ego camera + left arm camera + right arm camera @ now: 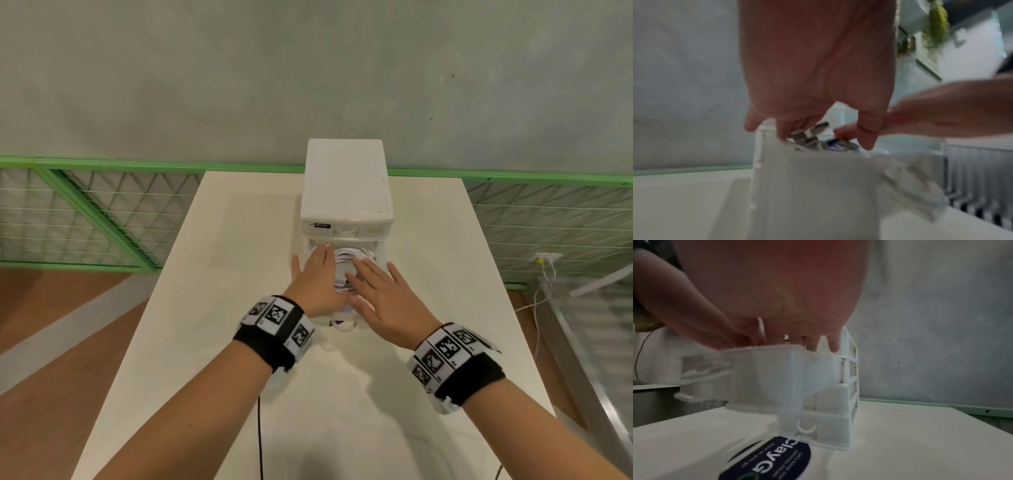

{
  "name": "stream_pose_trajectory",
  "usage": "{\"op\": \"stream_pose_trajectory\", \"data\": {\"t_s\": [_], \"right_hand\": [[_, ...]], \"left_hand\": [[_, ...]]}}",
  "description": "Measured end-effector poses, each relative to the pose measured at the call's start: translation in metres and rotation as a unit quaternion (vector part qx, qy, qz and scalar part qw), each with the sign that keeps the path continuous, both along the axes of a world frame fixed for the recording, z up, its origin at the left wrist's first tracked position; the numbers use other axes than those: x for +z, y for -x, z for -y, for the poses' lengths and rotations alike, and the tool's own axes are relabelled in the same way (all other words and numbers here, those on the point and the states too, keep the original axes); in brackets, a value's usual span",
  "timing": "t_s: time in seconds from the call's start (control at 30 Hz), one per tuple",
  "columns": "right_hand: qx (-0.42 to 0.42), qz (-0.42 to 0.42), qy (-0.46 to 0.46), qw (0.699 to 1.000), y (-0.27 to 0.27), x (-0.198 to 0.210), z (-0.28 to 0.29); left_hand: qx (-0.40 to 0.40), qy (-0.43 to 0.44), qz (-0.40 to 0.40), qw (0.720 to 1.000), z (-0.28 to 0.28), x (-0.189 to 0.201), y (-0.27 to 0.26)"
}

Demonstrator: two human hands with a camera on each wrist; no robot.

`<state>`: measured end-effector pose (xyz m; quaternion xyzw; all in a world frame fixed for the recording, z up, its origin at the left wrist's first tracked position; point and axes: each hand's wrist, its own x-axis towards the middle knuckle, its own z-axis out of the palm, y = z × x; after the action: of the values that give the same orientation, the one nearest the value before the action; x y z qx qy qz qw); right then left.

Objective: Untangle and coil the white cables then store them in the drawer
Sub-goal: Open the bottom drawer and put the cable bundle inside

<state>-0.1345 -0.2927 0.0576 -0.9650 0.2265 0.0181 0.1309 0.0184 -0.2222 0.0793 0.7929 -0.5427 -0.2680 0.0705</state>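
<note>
A white drawer unit (346, 178) stands at the far middle of the white table (219, 308). One drawer (381, 253) is pulled out toward me. Coiled white cables (346, 257) lie inside it. My left hand (315, 272) lies flat over the drawer's left side, fingers straight and reaching onto the coil. My right hand (378, 289) is spread flat over the right side, fingertips at the coil. In the left wrist view the left hand's fingers (789, 129) dip among the cables and plugs (812, 138) behind the drawer wall (818, 186). The right wrist view shows the right hand's fingers (833, 344) above the drawer (766, 369).
A white item with a dark-blue label (772, 456) lies on the table just before the drawer. A thin black cord (260, 438) hangs at the table's near edge. A green-framed mesh fence (102, 212) and a grey wall stand behind the table.
</note>
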Motion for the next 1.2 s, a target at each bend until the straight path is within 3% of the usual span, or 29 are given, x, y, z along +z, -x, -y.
{"op": "stream_pose_trajectory", "data": {"t_s": [0.1, 0.2, 0.27, 0.3, 0.4, 0.53, 0.7, 0.97, 1.07, 1.2], "right_hand": [[0.055, -0.032, 0.029, 0.998, 0.01, -0.005, 0.006], [0.078, -0.053, 0.076, 0.993, 0.012, -0.014, 0.009], [0.076, -0.057, 0.11, 0.989, 0.012, -0.018, 0.008], [0.072, -0.053, 0.117, 0.989, 0.011, -0.019, 0.007], [0.067, -0.02, 0.138, 0.988, 0.013, -0.021, 0.008], [0.082, 0.02, 0.207, 0.975, 0.01, -0.025, 0.014], [0.053, 0.045, 0.241, 0.968, -0.011, -0.022, 0.028], [-0.048, 0.007, 0.315, 0.948, -0.045, -0.018, 0.037], [-0.089, 0.014, 0.302, 0.949, -0.051, -0.015, 0.041], [-0.141, 0.157, 0.172, 0.962, -0.048, -0.021, 0.046]], "left_hand": [[0.066, 0.133, -0.093, 0.984, -0.003, 0.021, -0.016], [0.249, 0.297, -0.089, 0.918, 0.005, 0.031, -0.037], [0.322, 0.303, -0.118, 0.889, 0.016, 0.033, -0.05], [0.333, 0.268, -0.152, 0.891, 0.023, 0.034, -0.055], [0.293, 0.168, -0.231, 0.913, 0.039, 0.029, -0.058], [0.26, 0.176, -0.295, 0.903, 0.045, 0.025, -0.058], [0.241, 0.15, -0.303, 0.91, 0.043, 0.027, -0.061], [0.226, 0.143, -0.298, 0.916, 0.045, 0.027, -0.064], [0.227, 0.143, -0.296, 0.917, 0.044, 0.027, -0.064], [0.229, 0.158, -0.286, 0.917, 0.043, 0.025, -0.061]]}}
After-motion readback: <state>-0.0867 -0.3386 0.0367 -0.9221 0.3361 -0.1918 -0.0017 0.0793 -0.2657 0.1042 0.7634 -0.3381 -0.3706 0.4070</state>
